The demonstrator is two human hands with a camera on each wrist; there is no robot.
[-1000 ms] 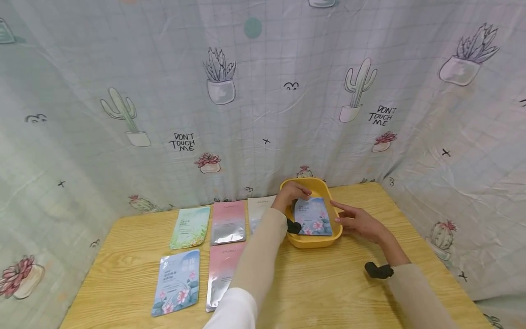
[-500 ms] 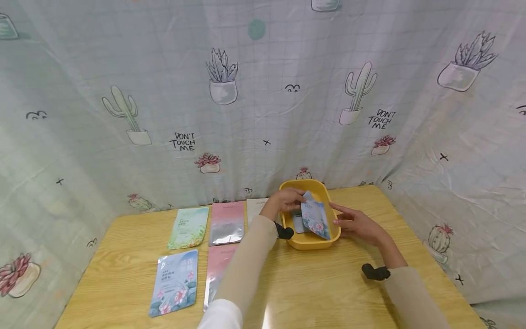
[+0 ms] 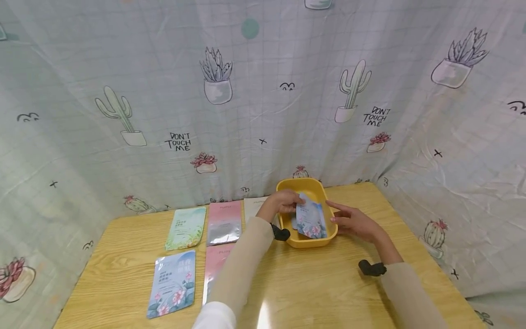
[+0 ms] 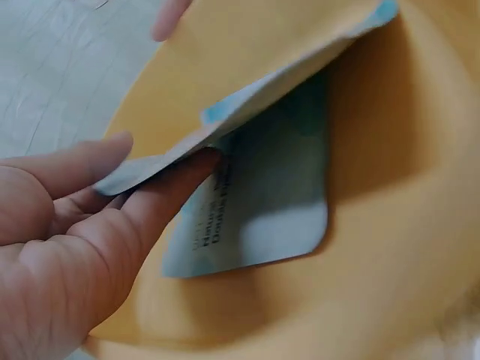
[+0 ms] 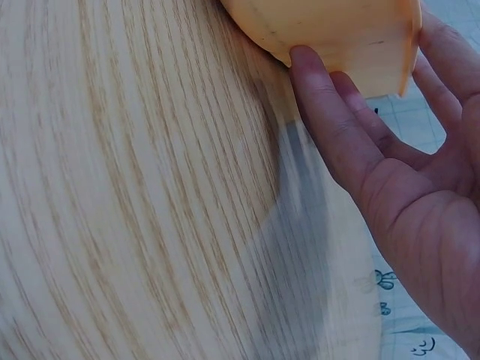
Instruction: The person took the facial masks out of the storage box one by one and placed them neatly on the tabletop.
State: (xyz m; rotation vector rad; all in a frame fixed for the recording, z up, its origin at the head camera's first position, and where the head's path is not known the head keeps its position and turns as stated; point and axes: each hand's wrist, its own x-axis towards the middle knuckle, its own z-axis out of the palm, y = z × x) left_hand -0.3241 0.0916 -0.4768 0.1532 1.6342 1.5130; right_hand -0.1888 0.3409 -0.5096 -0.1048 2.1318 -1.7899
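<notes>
My left hand point(image 3: 286, 201) reaches into a yellow plastic basket point(image 3: 302, 183) and pinches a blue sheet mask packet point(image 3: 311, 219) with pink flowers by its upper left. In the left wrist view the held packet point(image 4: 277, 86) is tilted and bowed, thumb on one face and fingers on the other. Under it another packet point(image 4: 270, 217) lies in the basket, its printed back partly showing. My right hand point(image 3: 355, 222) touches the basket's right side. Seen from the right wrist, its extended fingers point(image 5: 334, 124) rest against the outer wall, with part of the hand at the rim.
Left of the basket lie a green packet point(image 3: 186, 228), a blue flowered packet point(image 3: 171, 283), two pink and silver packets point(image 3: 224, 222) and a cream packet point(image 3: 251, 205). A patterned curtain point(image 3: 263, 105) hangs behind the wooden table point(image 3: 320, 283).
The blue sheet mask packet lay flat in the basket a second ago; my left hand has raised and tilted it, baring another packet beneath. My right hand has stayed at the basket's side.
</notes>
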